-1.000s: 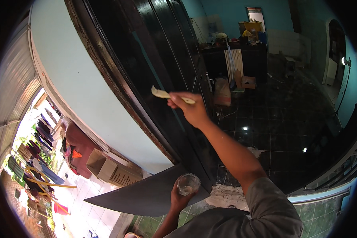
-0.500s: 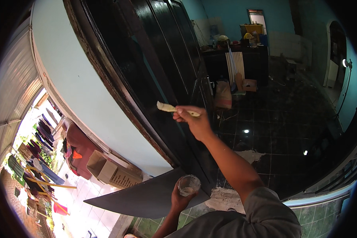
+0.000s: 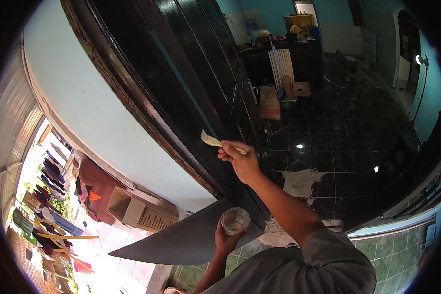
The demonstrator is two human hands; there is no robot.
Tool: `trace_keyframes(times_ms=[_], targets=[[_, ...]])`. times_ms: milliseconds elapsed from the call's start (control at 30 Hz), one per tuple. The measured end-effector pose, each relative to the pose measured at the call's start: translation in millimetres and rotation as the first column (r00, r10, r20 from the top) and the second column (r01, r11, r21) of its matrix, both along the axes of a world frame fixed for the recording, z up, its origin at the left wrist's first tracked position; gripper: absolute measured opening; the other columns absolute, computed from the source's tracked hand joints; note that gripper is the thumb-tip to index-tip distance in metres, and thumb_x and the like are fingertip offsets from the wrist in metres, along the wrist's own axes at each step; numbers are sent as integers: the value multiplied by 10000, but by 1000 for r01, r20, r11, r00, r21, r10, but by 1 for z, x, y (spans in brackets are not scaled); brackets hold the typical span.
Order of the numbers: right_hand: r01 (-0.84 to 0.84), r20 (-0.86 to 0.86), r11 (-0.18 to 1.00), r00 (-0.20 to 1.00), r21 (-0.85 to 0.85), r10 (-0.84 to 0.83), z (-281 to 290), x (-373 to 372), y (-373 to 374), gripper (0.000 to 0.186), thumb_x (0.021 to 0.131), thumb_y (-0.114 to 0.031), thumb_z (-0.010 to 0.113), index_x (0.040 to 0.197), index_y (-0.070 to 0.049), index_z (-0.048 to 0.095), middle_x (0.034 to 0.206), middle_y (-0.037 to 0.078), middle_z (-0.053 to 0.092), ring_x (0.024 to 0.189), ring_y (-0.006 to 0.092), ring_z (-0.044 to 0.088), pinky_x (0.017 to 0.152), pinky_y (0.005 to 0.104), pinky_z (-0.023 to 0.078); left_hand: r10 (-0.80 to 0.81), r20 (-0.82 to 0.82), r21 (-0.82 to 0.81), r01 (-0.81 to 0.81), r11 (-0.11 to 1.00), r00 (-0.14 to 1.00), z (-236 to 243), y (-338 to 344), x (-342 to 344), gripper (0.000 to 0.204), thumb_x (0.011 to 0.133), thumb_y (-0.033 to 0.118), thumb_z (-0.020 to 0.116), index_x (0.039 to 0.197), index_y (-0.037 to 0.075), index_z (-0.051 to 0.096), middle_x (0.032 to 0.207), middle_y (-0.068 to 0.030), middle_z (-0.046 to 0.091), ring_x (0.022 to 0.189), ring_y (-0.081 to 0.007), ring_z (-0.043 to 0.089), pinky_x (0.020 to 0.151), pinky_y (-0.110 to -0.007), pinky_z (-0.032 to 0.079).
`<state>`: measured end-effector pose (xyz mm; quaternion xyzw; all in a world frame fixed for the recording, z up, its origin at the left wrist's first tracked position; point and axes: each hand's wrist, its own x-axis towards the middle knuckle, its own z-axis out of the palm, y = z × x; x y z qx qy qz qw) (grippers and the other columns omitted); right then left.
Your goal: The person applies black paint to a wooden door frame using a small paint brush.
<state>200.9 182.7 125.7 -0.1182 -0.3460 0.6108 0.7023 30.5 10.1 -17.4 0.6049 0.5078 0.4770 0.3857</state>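
Note:
My right hand (image 3: 240, 159) grips a pale-handled paintbrush (image 3: 211, 140) near the middle of the view. Its bristles point up and left, in front of the dark door frame (image 3: 157, 120); whether they touch the wood I cannot tell. Lower down, my left hand (image 3: 226, 240) is wrapped round a clear cup (image 3: 235, 221). A little liquid seems to lie in the cup. Behind the brush stands a dark, glossy panelled door (image 3: 201, 44). Under the cup spreads a dark grey curved board or sheet (image 3: 176, 243).
To the left, outside, are an open cardboard box (image 3: 144, 211), a reddish-brown seat (image 3: 95, 176) and a red bucket (image 3: 83, 266). Inside stand a sack (image 3: 269, 103), a small carton (image 3: 301, 89) and a lamp on a stand (image 3: 419, 88). Dark tiles (image 3: 328, 137) cover the floor.
The view has shifted, so the room sits higher. My right hand and the brush are slightly lower, the bristles tilted more upward. The cup stays in my left hand.

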Motion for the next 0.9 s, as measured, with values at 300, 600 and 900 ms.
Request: trace_keyframes(times_ms=[300, 600, 900], targets=[[314, 287, 927, 925, -207, -249, -94, 97, -84, 134, 970, -107, 713, 1013, 18, 688, 858, 89, 721, 761, 138, 690, 728, 270, 557, -30, 27, -9, 31, 999, 999, -6, 2, -12, 899, 685, 141, 948, 1441, -2, 483, 1342, -146, 639, 1261, -244, 610, 1065, -389, 487], [431, 651, 894, 714, -118, -258, -71, 112, -183, 196, 975, -110, 726, 1093, 38, 673, 877, 94, 712, 775, 109, 652, 699, 253, 540, -133, -232, 91, 158, 983, 964, 14, 17, -11, 955, 634, 248, 982, 1437, 39, 509, 1361, -167, 617, 1262, -340, 600, 1073, -463, 475], [412, 955, 911, 252, 38, -154, -39, 46, -215, 162, 918, -153, 776, 1022, -35, 737, 884, 118, 720, 805, 194, 687, 699, 339, 517, -180, -477, 138, 275, 951, 860, 17, 4, -24, 932, 592, 266, 988, 1386, 43, 554, 1379, -162, 600, 1295, -351, 561, 1094, -466, 429]])
